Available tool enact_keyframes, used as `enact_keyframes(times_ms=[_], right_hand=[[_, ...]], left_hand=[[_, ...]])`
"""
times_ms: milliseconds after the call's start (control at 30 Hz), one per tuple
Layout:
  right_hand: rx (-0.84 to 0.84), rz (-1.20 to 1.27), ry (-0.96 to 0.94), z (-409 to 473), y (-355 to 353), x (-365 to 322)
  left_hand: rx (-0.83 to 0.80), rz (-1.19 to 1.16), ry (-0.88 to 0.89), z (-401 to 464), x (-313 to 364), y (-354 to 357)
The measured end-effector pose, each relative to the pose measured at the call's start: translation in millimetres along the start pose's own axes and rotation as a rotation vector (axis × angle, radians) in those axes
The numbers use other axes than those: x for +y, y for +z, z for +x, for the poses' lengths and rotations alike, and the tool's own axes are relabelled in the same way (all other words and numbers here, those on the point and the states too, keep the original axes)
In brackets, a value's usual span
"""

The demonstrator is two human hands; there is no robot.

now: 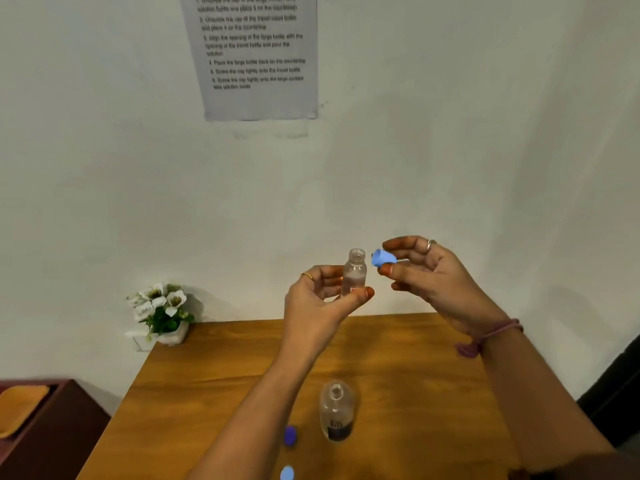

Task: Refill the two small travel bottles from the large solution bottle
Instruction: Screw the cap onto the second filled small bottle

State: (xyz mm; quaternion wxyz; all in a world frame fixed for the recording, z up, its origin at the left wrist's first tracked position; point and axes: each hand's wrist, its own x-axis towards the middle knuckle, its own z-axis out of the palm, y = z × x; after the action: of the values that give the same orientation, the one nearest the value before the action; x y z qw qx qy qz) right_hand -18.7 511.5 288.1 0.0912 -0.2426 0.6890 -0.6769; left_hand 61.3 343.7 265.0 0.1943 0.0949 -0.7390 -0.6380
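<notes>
My left hand (322, 296) holds a small clear travel bottle (354, 271) upright above the table, its mouth uncapped. Just right of the bottle's mouth, my right hand (426, 271) pinches a light blue cap (381, 258) between thumb and fingers. The large clear solution bottle (336, 410) stands uncapped on the wooden table (207, 393) near the front, with a dark label low on it. A purple-blue cap (290, 435) lies to its left. A light blue round top (287, 473) shows at the bottom edge; I cannot tell what it belongs to.
A small pot of white flowers (162, 313) sits at the table's far left corner against the white wall. A printed instruction sheet (256, 57) hangs on the wall. A dark red cabinet (45, 427) with an orange pad stands at lower left.
</notes>
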Motion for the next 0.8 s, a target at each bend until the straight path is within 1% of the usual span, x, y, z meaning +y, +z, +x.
enact_keyframes(times_ms=[267,467,700,800], right_hand=[[-0.063,-0.153,-0.203,30.3,1.3,-79.1],[-0.112,-0.300,-0.286,44.1,0.9,-117.2],[-0.183,-0.622,-0.332,52.0,4.3,-153.9],[-0.144,-0.769,-0.355,55.6,12.6,-161.0]], left_hand=[[-0.022,-0.028,0.099,25.4,51.3,-7.4],[0.005,-0.036,0.140,36.6,70.8,-6.7],[0.035,-0.046,0.147,41.0,79.0,-5.1],[0.049,-0.057,0.147,40.8,81.1,-5.9]])
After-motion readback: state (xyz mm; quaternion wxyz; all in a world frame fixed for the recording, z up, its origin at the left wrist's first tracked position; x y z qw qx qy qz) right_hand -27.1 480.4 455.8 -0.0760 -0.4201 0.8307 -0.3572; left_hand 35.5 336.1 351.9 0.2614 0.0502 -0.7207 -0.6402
